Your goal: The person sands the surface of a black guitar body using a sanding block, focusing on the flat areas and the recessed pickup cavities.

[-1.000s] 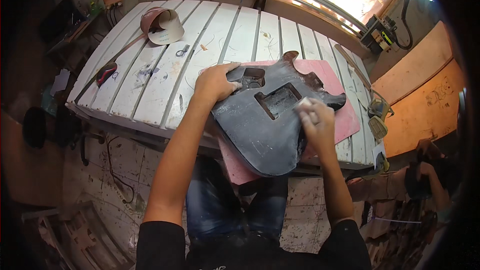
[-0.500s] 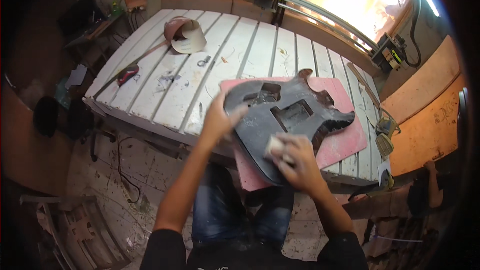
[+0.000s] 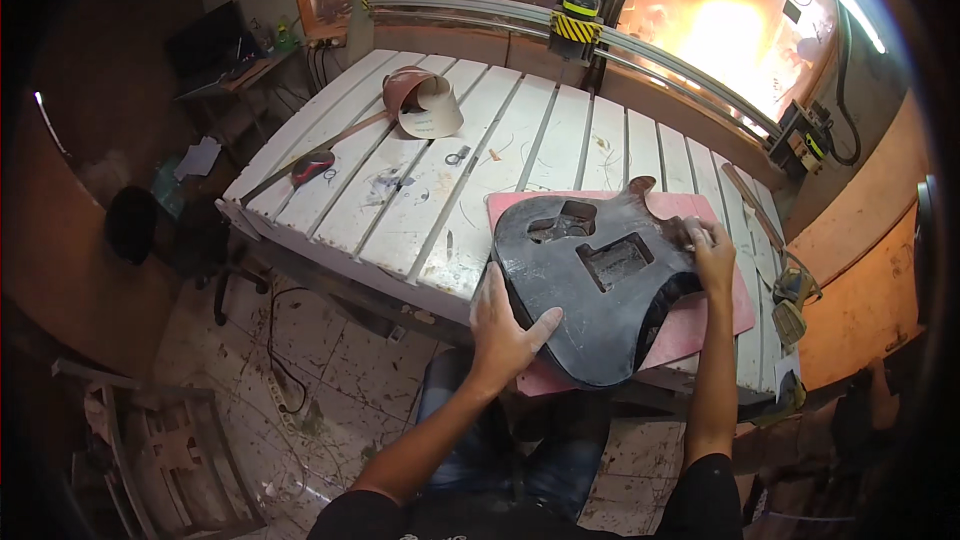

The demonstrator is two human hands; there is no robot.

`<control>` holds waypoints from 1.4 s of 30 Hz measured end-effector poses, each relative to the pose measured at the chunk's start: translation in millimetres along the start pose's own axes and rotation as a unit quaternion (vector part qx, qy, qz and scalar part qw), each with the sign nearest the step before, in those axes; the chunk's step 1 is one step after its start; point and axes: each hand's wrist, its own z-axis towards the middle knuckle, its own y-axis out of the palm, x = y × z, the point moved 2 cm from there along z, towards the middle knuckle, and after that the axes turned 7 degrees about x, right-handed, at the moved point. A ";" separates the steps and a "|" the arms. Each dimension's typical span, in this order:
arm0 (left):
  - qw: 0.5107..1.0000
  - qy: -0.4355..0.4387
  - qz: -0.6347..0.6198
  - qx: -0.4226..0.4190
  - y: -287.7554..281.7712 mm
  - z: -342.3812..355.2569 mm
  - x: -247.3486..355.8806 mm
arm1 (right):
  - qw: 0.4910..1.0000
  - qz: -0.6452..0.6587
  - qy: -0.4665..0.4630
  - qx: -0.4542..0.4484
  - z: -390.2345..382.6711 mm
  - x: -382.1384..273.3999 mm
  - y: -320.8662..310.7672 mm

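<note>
A dark grey electric guitar body (image 3: pixel 560 305), with routed cavities and a dull, scuffed face, lies on a pink board (image 3: pixel 735 308). My left hand (image 3: pixel 505 332) grips its near left edge, thumb on the top face and fingers along the side. My right hand (image 3: pixel 710 255) is at the horn and cutaway on the right side, fingers curled down over the edge. Whether a pale sanding block is still in those fingers is hidden.
The white slatted table (image 3: pixel 400 210) carries a curled sanding sheet (image 3: pixel 432 112), a red-and-black tool (image 3: pixel 313 168) and a long thin strip. A machine gantry (image 3: pixel 578 25) spans the far side. A respirator mask (image 3: pixel 790 305) hangs at the right edge; a wooden frame (image 3: pixel 175 470) stands lower left.
My right hand has moved from the near part of the guitar body up to its right horn, and the pale block no longer shows. My left hand has slid toward the near edge.
</note>
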 end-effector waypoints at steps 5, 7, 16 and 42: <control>1.000 0.000 -0.009 0.008 -6.0 -6.4 6.6 | 0.997 0.011 0.028 -0.068 14.6 52.2 0.8; 0.998 -0.016 0.059 -0.004 -13.4 -22.3 22.4 | 0.997 0.008 0.008 -0.071 14.6 60.1 1.4; 0.917 -0.241 -0.317 0.011 11.1 -67.2 13.3 | 0.993 -0.096 -0.072 -0.016 2.7 32.5 8.5; 0.992 -0.050 0.113 -0.037 -65.4 53.4 2.9 | 0.937 0.172 -0.193 -0.234 -95.3 -172.1 56.4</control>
